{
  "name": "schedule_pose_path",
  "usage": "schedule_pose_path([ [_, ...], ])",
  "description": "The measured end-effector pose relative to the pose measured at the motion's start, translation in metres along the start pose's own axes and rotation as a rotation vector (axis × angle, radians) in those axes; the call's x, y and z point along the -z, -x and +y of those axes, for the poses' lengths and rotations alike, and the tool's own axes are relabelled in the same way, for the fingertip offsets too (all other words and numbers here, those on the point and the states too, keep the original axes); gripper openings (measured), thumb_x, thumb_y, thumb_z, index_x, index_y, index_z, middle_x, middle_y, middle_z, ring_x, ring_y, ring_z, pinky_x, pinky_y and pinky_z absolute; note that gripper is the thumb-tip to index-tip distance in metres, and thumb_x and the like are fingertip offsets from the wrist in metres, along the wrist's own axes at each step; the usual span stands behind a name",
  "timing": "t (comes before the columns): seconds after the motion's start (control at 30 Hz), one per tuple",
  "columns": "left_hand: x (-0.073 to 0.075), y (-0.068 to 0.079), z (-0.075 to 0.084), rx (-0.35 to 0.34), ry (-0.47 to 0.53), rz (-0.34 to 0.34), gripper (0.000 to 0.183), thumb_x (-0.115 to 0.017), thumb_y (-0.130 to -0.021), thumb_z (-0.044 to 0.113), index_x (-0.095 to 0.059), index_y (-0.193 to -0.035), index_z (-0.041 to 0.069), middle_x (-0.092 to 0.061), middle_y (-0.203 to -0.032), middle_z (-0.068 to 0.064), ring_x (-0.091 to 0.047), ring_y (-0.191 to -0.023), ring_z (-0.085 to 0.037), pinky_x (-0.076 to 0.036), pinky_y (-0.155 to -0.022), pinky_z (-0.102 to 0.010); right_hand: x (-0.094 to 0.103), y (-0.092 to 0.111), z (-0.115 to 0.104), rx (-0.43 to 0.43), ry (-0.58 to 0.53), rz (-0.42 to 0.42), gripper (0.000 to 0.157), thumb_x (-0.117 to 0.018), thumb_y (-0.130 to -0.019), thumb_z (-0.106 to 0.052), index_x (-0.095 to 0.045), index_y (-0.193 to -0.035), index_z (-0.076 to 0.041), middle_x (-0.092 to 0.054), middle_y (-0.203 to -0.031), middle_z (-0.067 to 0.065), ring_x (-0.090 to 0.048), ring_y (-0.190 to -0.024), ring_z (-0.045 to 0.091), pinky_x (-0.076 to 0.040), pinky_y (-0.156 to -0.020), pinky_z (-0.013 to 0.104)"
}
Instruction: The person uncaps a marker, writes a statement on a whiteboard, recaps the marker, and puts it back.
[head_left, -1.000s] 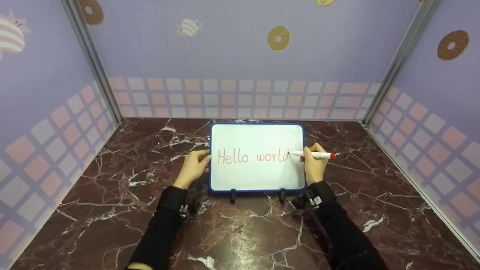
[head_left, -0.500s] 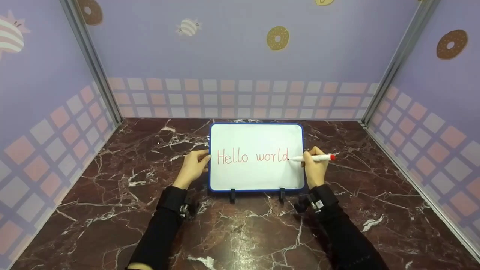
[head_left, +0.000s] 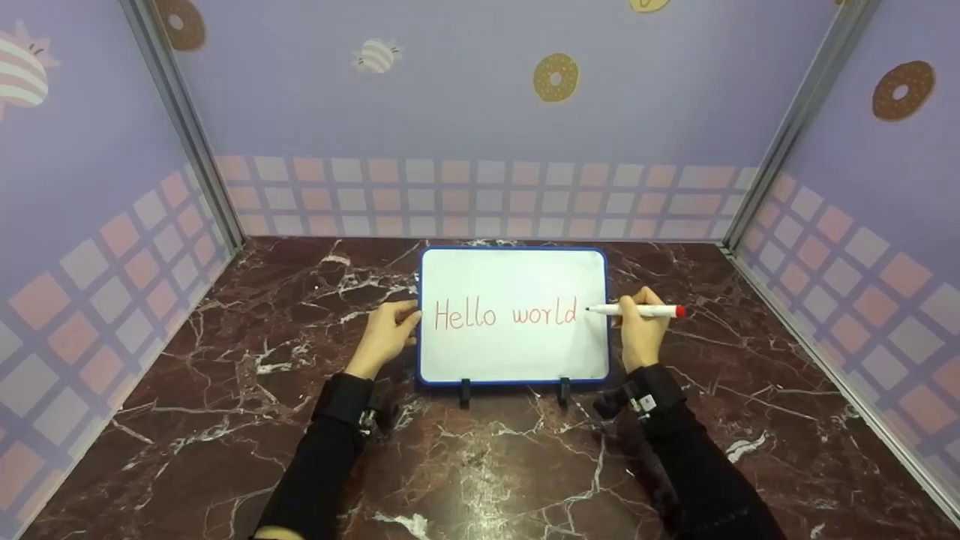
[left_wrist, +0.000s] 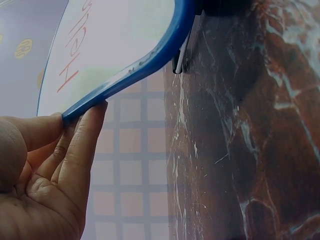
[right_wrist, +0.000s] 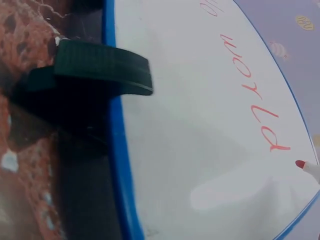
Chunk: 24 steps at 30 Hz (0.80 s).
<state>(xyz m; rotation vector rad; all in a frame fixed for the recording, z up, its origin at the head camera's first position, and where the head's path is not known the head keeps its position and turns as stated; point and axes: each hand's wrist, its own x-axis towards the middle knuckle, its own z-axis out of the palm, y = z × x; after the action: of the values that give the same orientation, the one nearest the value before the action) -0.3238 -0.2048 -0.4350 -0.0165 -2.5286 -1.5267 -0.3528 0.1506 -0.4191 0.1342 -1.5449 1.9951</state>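
The marker (head_left: 657, 310), gripped by the right hand (head_left: 641, 334) at the board's (head_left: 514, 356) three o'clock, has shifted off the "d" (head_left: 572, 314) toward three o'clock, so "Hello world" seems complete, while the left hand (head_left: 385, 335) pinches the nine o'clock edge.

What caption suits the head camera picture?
Left fingers pinch a whiteboard reading "Hello world"; right fingers hold a marker, its tip just past the "d".
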Motion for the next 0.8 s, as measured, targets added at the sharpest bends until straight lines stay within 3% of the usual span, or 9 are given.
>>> schedule_pose_path([
  [0.23,0.0005,-0.0001,-0.0004,0.000,0.000,0.000,0.038,-0.055,-0.101,0.007,-0.055,-0.135,-0.009,-0.067,-0.119,-0.029,-0.071,-0.086,-0.029,-0.065,-0.075,-0.037,0.0015,-0.0055,0.0015,-0.018,-0.024,-0.006,0.036,-0.055,-0.089,0.012,-0.044,-0.060,-0.007,-0.053,-0.052,0.002,-0.052,-0.042,0.006,-0.045,-0.040,0.017],
  [0.5,0.0006,0.0018,0.0014,-0.005,0.006,-0.010,0.038,-0.053,-0.102,0.008,-0.053,-0.136,-0.009,-0.065,-0.123,-0.029,-0.071,-0.097,-0.037,-0.064,-0.077,-0.035,0.0013,-0.0063,0.0045,0.005,-0.022,-0.011,0.032,-0.058,-0.090,0.010,-0.044,-0.062,0.000,-0.054,-0.054,0.007,-0.053,-0.044,0.007,-0.044,-0.042,0.016],
  [0.8,0.0005,0.0012,0.0006,0.002,-0.006,-0.008,0.039,-0.053,-0.102,0.007,-0.052,-0.137,-0.010,-0.064,-0.124,-0.030,-0.070,-0.099,-0.039,-0.064,-0.079,-0.038,0.0014,-0.0070,0.0083,0.010,0.001,-0.003,0.031,-0.057,-0.089,0.012,-0.043,-0.062,0.002,-0.052,-0.053,0.007,-0.052,-0.044,0.009,-0.044,-0.042,0.016],
])
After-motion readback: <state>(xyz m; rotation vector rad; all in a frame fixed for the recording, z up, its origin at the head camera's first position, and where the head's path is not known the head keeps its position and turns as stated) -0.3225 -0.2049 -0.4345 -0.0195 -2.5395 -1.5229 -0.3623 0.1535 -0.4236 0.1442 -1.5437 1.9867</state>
